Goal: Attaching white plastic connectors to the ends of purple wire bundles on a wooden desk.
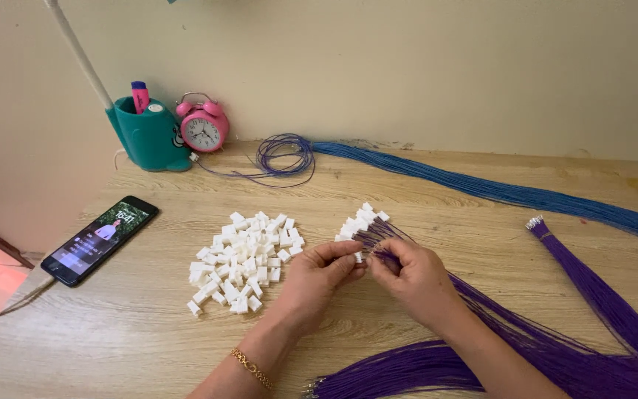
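The left hand (317, 275) pinches a small white plastic connector (359, 256) at its fingertips, while the right hand (413, 275) grips a thin purple wire (382, 258) just beside it. The wire's long axis runs from lower right up-left, its tip pointing at the connector, near the pile of loose white connectors (244, 260) on the wooden table (134, 325)

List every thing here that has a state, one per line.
left hand: pinching a white connector
right hand: gripping purple wires
loose connectors: piled, unwired
wired connectors: fitted on wires
phone: screen lit, cable attached
blue wires: bundled, laid out
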